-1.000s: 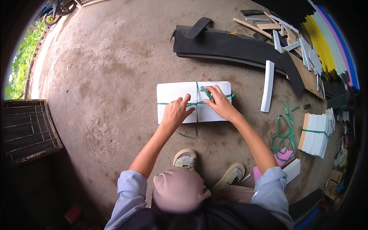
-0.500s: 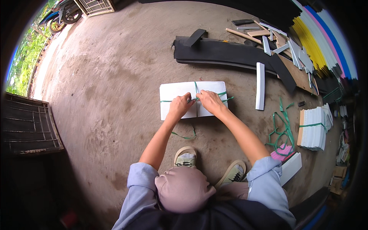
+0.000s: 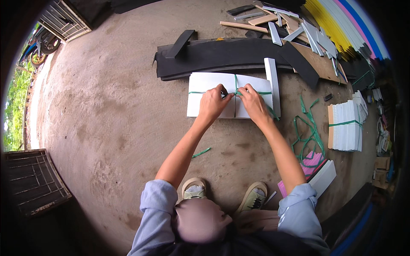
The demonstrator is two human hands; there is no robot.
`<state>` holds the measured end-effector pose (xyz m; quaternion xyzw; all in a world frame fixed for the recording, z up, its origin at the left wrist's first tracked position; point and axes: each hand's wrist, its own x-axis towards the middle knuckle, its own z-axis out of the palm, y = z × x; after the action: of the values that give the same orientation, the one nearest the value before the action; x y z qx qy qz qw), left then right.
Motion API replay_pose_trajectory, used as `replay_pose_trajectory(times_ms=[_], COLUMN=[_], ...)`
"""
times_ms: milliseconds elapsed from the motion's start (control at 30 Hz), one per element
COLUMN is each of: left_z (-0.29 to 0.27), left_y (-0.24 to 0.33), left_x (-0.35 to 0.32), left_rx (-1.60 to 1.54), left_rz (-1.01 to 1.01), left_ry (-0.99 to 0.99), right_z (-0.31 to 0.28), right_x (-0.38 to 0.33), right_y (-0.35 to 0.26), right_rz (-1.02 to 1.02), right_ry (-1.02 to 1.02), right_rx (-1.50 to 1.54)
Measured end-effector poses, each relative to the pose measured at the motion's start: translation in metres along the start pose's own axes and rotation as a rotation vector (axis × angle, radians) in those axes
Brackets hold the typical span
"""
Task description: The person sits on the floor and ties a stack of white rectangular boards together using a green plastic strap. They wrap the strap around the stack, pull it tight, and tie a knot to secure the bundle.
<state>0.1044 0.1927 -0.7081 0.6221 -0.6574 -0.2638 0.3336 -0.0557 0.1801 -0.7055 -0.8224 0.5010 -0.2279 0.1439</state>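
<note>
A flat bundle of white sheets [image 3: 209,81] is in front of me, bound by green plastic strapping [image 3: 235,81] that crosses over its top. At the crossing, my left hand [image 3: 214,102] pinches the green strapping, with a small dark object I cannot make out by its thumb and forefinger. My right hand [image 3: 253,103] pinches the strapping just right of the knot, and a loose green end hangs beside it at the bundle's right side. The knot itself is partly hidden by fingertips.
A white strip [image 3: 271,68] lies against the bundle's right edge. Behind are long black foam sheets [image 3: 222,53] and a pile of offcuts [image 3: 294,32]. To the right lie tangled green strapping [image 3: 314,132], another tied bundle [image 3: 347,128] and a white board [image 3: 323,179].
The bundle has shifted right and away from me, up against the white strip, and appears larger. Both hands have moved with it, still at the knot. The view has turned somewhat.
</note>
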Motion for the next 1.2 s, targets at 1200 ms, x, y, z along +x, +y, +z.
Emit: replay_pose_trajectory(times_ms=[1200], left_z=[-0.196], left_y=[0.470], left_x=[-0.044], left_rx=[-0.184], left_rz=[-0.446], left_ry=[-0.283], right_z=[-0.494], right_x=[-0.285], right_y=[-0.059], right_rz=[1.189], right_ry=[0.354], right_rx=[0.577])
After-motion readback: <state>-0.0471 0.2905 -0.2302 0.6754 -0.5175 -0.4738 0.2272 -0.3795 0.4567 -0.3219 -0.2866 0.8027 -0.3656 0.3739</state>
